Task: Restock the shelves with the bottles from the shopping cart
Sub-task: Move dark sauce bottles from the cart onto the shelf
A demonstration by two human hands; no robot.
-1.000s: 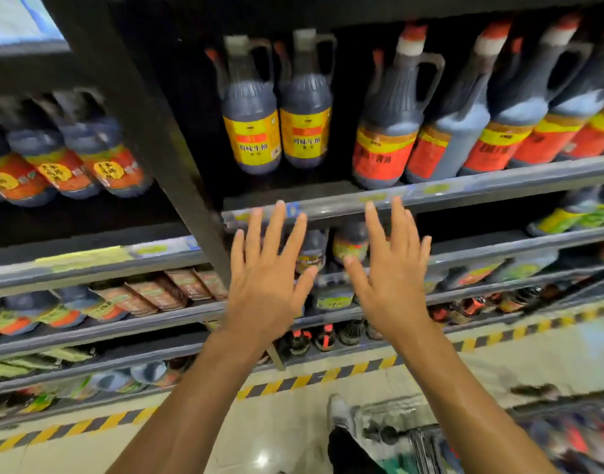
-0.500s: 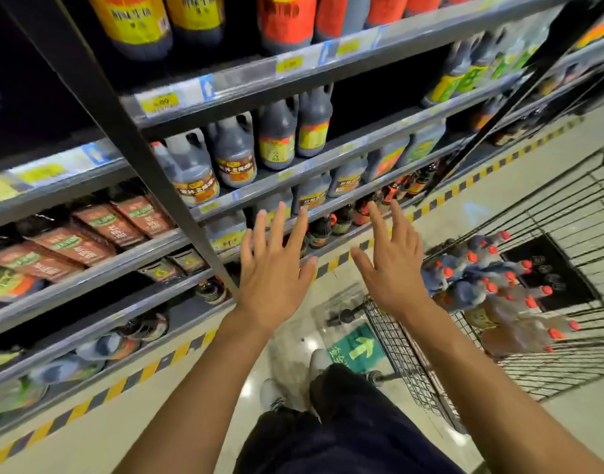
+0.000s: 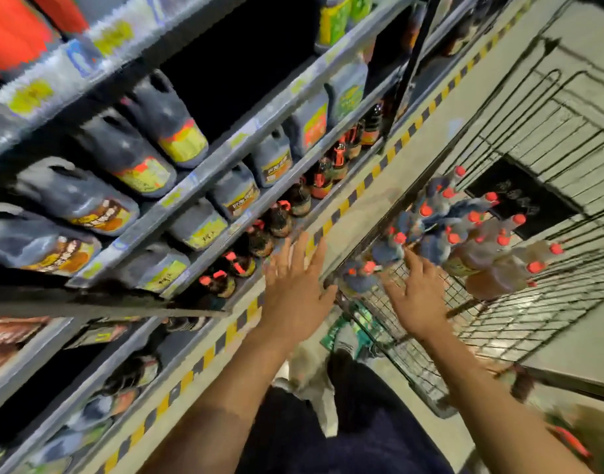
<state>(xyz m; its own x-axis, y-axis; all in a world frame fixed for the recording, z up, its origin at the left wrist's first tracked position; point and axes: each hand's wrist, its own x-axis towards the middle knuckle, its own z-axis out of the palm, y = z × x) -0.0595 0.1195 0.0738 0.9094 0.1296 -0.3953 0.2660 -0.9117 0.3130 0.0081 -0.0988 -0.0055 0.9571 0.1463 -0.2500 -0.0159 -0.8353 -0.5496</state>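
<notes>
Person's left hand (image 3: pixel 295 292) and right hand (image 3: pixel 415 295), fingers spread, hold nothing. Red-capped bottles (image 3: pixel 465 234) lie heaped in the shopping cart (image 3: pixel 499 323), just beyond right fingertips. Shelves (image 3: pixel 204 186), left of fingers, look stocked w/ gaps; restocking apparently unfinished.

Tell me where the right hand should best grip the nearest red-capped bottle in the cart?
Probably round the neck just under the red cap, coming from above: the bottles are packed close, caps up, bodies mostly hidden. The right hand is already nearest.
</notes>
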